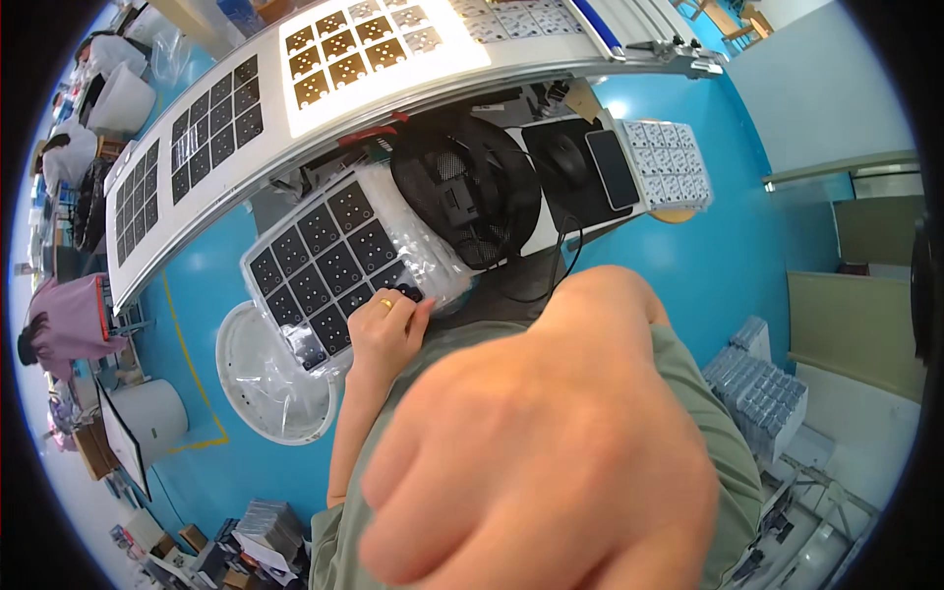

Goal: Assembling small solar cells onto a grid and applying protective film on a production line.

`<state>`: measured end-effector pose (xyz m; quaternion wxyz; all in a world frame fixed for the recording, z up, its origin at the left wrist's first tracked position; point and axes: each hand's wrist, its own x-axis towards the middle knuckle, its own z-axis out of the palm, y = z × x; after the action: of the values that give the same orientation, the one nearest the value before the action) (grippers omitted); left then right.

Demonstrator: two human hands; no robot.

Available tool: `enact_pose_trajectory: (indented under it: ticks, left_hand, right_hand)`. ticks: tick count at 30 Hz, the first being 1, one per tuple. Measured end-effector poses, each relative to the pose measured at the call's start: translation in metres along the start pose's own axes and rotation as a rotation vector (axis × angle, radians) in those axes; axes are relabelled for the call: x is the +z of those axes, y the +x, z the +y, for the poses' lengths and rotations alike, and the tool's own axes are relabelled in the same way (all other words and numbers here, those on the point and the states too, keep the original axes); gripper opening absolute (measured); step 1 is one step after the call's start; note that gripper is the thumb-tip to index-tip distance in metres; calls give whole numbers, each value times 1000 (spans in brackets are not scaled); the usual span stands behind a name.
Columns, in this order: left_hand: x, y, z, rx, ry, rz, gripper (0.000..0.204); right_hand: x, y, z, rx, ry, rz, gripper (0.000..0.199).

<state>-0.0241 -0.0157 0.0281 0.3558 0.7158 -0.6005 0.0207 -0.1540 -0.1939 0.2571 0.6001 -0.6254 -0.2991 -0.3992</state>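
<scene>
My left hand (pixel 386 332), with a ring on one finger, is closed at the near right edge of a clear tray (pixel 317 356) of black square pieces. Its curled fingertips meet the tray beside a dark piece (pixel 409 292); whether they grip it is hidden. Several black squares (pixel 336 275) with small round dots fill the tray in rows. Large and close in front of me, my right hand (pixel 551 462) is raised with its back showing and its fingers curled under. Those fingertips are out of sight, so anything in them cannot be made out.
A lit panel (pixel 452 54) on the long bench carries more trays. Near me are a black mesh item (pixel 467 187), a mouse (pixel 565 157), a phone (pixel 612 170) and a tray of pale pieces (pixel 669 162). A white bucket (pixel 231 369) with plastic film stands left; stacked trays (pixel 762 393) right.
</scene>
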Motion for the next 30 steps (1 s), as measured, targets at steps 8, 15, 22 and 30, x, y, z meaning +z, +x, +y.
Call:
enact_pose_trajectory:
  ticks: [8, 15, 22, 30]
  left_hand:
    - [-9, 5, 3, -95, -70, 109, 17]
    - [-18, 12, -2, -64, -36, -116, 34]
    - [-25, 14, 1, -109, 20, -232, 38]
    - [-24, 18, -9, -101, -65, -223, 29]
  right_hand:
    - [7, 7, 21, 15, 103, -81, 48]
    - [-44, -31, 13, 312, -279, 352, 12]
    - [-138, -142, -28, 1184, -718, 350, 22]
    - [-89, -204, -1, 1848, -439, -256, 22]
